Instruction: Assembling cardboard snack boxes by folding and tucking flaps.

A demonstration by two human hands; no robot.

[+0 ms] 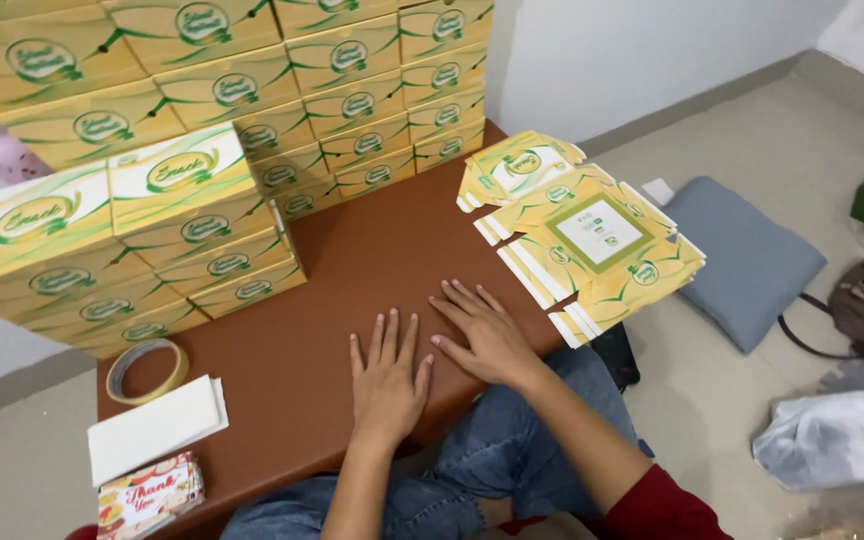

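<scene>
Palms flat, fingers spread: left hand (387,385) and right hand (487,335) rest side by side on the smooth brown tabletop (352,260), each grip wide and holding nothing. Just right lie glossy flat yellow cardboard cutouts (582,240); left stand stacked folded boxes (182,200), a tape ring (147,368)

Yellow-and-green folded boxes (202,150) stack across the upper left, flat unfolded carton blanks (582,240) of the same colours lie centre right, and a small red-and-white card pack (149,497) sits lower left.

Flat yellow-green box blanks (584,240) lie stacked (slightly fanned) at the table's right edge.
</scene>
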